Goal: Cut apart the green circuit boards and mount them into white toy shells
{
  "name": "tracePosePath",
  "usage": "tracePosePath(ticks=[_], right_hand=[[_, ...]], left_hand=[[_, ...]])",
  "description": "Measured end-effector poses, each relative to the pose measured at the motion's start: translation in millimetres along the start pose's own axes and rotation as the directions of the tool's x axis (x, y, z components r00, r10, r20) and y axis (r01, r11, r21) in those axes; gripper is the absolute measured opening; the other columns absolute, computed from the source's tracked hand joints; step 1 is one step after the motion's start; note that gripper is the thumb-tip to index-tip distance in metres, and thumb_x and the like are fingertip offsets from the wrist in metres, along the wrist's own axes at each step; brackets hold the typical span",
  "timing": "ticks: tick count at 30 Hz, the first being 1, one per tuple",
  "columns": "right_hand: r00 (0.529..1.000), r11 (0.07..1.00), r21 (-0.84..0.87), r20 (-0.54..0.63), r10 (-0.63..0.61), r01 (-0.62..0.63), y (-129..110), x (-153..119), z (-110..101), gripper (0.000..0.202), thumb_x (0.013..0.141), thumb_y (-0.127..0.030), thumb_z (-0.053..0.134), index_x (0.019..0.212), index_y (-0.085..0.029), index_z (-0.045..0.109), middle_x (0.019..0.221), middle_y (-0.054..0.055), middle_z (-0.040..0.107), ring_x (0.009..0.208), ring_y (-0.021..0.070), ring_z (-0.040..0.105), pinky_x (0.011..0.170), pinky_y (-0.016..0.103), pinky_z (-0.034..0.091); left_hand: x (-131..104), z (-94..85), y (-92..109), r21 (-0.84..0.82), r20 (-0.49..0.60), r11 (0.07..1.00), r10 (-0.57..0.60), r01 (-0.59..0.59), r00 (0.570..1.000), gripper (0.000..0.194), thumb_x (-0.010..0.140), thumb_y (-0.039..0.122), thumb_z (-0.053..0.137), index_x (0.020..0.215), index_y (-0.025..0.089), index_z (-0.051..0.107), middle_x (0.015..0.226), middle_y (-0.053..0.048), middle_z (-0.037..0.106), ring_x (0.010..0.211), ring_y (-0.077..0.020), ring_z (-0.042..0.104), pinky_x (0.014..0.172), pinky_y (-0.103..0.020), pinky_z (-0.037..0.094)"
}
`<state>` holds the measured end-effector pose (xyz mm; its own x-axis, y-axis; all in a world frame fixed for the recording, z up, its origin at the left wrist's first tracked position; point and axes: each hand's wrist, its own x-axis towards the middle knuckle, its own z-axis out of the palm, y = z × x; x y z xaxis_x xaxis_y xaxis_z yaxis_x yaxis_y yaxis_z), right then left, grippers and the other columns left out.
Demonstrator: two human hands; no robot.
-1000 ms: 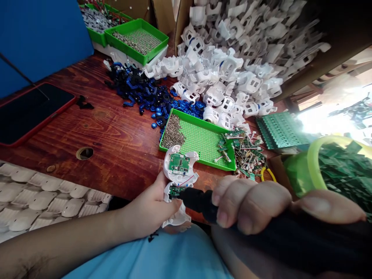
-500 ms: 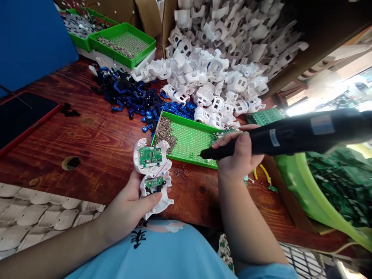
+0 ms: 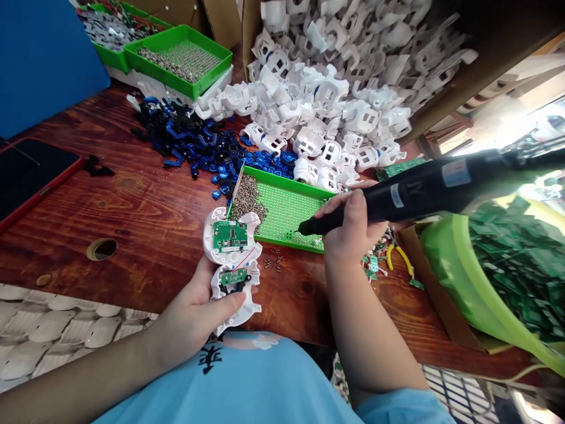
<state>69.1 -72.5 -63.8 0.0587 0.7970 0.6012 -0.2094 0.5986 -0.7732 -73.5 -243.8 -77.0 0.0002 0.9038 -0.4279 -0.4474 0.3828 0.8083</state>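
Nearest is the blue shirt (image 3: 247, 377) at the tabletop's (image 3: 150, 253) near edge. The left hand (image 3: 189, 306) has a closed grip on the white housing (image 3: 209, 244), fingers behind, thumb on its near section. The housing is open, its long axis running roughly away from the person; a larger green board (image 3: 230, 235) sits in the far section, a smaller board (image 3: 233, 275) in the near one, a red wire between. A few loose screws (image 3: 278, 259) lie to its right. The right hand (image 3: 355, 229) has its grip wrapped around a black electric screwdriver (image 3: 410, 191), long axis crosswise, tip pointing left. The tip is to the right of the housing and slightly beyond its middle, over the near part of a green tray (image 3: 286, 203); contact cannot be told. The left hand is nearer the housing; the right, nearer the tray. Piled screws (image 3: 249, 197) occupy the tray's left end, just beyond the housing. Farther out: blue buttons (image 3: 273, 164), then heaped white shells (image 3: 326, 94).
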Motion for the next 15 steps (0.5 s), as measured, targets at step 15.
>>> tracePosePath(ticks=[15], right_hand=[[0.999,0.998,0.031,-0.014,-0.049,0.05,-68,4,-5,0.011,0.081,-0.034,0.047,0.083,-0.024,0.048,0.05,-0.006,0.045,0.038,0.0121,0.047,0.036,0.026,0.04]], left_hand=[[-3,2.7,-3,0.055,0.103,0.996,-0.076,0.071,0.992,0.061,0.082,0.026,0.057,0.134,0.026,0.026,0.126,-0.003,0.055,0.111,-0.0175,0.053,0.093,-0.026,0.042]])
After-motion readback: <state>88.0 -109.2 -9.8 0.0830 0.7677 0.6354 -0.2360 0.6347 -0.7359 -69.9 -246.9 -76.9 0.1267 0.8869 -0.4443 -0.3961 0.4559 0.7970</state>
